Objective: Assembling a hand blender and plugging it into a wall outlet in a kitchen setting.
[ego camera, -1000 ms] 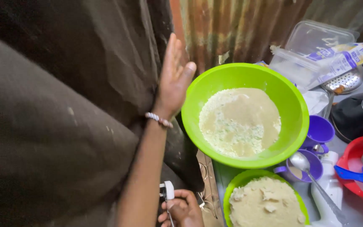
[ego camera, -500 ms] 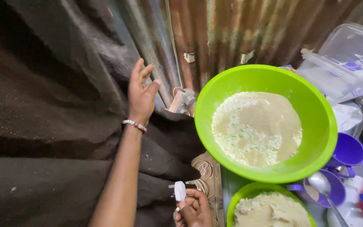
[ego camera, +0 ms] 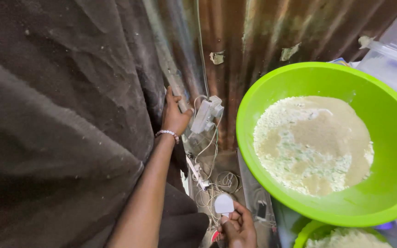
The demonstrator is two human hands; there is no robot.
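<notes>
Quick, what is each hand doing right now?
Left hand: open, pressed against the dark curtain beside a white socket box.
Right hand: closed around a white plug.

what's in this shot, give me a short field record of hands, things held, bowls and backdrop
left hand: left hand pushes the dark cloth aside by a white socket block on the wall
right hand: right hand grips a white plug
wrist: beaded bracelet on the left
cables: white cords tangled below the socket block
large bowl: green bowl with pale batter
backdrop: rusty corrugated sheet
</notes>
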